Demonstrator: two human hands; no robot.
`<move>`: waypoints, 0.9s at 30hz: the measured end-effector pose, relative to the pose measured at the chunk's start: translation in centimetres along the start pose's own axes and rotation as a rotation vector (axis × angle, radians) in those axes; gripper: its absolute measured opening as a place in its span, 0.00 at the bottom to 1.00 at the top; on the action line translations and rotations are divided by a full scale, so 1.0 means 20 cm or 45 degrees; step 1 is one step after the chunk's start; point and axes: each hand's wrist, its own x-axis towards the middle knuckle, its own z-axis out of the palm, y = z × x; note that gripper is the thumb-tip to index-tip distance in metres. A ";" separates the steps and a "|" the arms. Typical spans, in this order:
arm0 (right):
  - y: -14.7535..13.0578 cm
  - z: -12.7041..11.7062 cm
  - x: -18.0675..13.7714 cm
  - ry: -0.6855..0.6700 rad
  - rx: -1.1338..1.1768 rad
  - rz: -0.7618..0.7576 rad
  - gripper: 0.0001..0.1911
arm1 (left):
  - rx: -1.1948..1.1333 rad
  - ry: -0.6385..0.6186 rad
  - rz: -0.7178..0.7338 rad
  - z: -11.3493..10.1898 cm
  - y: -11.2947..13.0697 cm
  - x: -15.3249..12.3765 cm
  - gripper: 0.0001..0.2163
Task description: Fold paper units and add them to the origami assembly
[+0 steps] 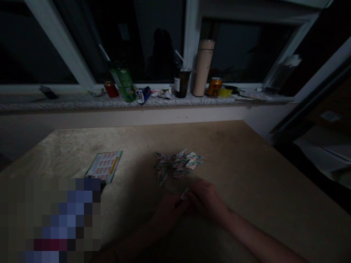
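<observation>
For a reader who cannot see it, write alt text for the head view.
Two bare hands, left hand and right hand, pinch a small paper piece together on a dim wooden table, just below a pile of folded papers. A printed sheet lies to the left.

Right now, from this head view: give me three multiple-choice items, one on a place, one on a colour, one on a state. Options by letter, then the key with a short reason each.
1. Where does the pile of folded papers lie?
A. on the table, just beyond the hands
B. on the windowsill
C. on the floor

2. What colour is the bottle on the windowsill?
A. white
B. green
C. blue

3. What are the two hands doing?
A. resting flat and apart
B. lifting the can
C. together pinching a small paper piece

Key: 1 A, the pile sits on the table ahead of the fingers. 2 B, its body reads green. 3 C, the left hand and right hand meet on the paper piece.
</observation>
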 end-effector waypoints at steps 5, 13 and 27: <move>0.00 0.02 0.00 -0.304 0.567 0.243 0.23 | 0.073 -0.038 -0.018 0.00 0.01 -0.01 0.21; 0.00 0.08 -0.01 -0.274 1.254 0.410 0.27 | 0.088 -0.027 -0.042 0.00 0.01 -0.01 0.21; -0.01 0.09 0.01 -0.265 1.513 0.704 0.27 | -0.004 -0.184 -0.030 -0.01 0.02 0.00 0.22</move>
